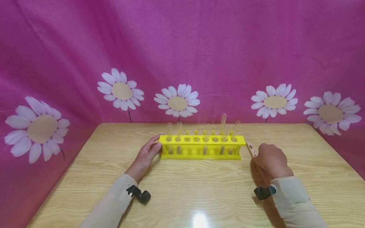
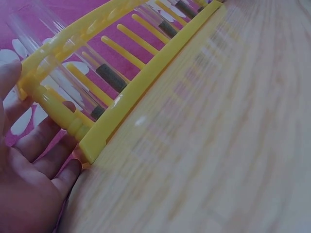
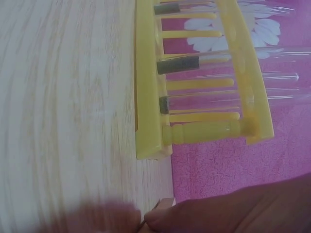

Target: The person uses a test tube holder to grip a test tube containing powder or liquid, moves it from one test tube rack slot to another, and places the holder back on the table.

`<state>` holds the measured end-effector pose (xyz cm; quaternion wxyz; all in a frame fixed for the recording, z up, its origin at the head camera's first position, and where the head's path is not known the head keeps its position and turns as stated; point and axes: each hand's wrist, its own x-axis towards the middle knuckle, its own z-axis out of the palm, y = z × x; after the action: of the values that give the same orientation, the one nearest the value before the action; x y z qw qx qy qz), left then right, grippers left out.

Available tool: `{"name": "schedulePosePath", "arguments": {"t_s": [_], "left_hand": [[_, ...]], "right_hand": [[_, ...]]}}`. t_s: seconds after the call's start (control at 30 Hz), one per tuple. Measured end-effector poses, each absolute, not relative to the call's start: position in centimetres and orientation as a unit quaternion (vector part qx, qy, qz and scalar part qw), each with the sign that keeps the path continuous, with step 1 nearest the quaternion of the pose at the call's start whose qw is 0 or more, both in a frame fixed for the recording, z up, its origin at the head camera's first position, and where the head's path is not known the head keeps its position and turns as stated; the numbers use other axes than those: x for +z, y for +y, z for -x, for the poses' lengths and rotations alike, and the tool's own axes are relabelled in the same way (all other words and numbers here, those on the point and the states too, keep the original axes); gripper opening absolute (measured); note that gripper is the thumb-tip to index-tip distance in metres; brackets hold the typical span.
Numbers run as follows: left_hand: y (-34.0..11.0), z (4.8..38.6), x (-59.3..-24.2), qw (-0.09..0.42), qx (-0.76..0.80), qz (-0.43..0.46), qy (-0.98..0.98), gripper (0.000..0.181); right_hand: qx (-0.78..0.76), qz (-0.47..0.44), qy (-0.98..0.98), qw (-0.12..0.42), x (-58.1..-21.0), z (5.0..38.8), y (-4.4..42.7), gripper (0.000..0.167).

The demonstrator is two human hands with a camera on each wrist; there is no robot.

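A yellow test tube rack (image 1: 202, 156) stands on the table, with several clear test tubes (image 1: 179, 128) upright in its holes. Dark grey material (image 2: 111, 77) fills the bottoms of these tubes to different heights. At the right part, one tube (image 1: 223, 118) rises above the others, its rounded end upward. My left hand (image 1: 146, 156) holds the rack's left end, thumb in front and fingers around the end post (image 2: 60, 111). Right of the rack, my right hand (image 1: 272, 160) pinches a flat wooden test tube holder (image 1: 251, 148) with a hole near its tip; the palm hides the rest.
The wood-grain table (image 1: 185, 190) reaches back to a pink cloth (image 1: 216, 57) printed with white daisies. Yellow pegs (image 2: 138, 39) line the back of the rack. A black wrist camera (image 1: 139, 194) sits on each sleeve.
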<state>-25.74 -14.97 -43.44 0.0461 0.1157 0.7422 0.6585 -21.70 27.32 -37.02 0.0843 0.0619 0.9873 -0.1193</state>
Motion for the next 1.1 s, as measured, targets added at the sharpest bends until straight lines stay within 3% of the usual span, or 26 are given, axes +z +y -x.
{"name": "schedulePosePath", "arguments": {"t_s": [0.43,0.57,0.73,0.87,1.1], "left_hand": [[-15.0,25.7,-43.4,0.046,0.653,-0.119,0.747,0.057],[-14.9,25.6,-43.4,0.046,0.659,-0.123,0.741,0.057],[-14.9,25.5,-43.5,0.042,0.657,-0.129,0.742,0.055],[-15.0,25.6,-43.6,0.042,0.655,-0.128,0.744,0.055],[-15.0,25.6,-43.6,0.044,0.657,-0.130,0.741,0.053]], "right_hand": [[-0.173,-0.069,0.979,0.077,-36.9,21.3,27.9,0.017],[-0.179,-0.068,0.980,0.060,-36.4,21.3,28.2,0.024],[-0.194,-0.055,0.979,-0.016,-35.2,21.1,28.3,0.033],[-0.234,-0.069,0.968,-0.053,-34.1,20.8,28.0,0.030],[-0.231,-0.073,0.954,-0.180,-32.6,20.1,26.8,0.024]]}}
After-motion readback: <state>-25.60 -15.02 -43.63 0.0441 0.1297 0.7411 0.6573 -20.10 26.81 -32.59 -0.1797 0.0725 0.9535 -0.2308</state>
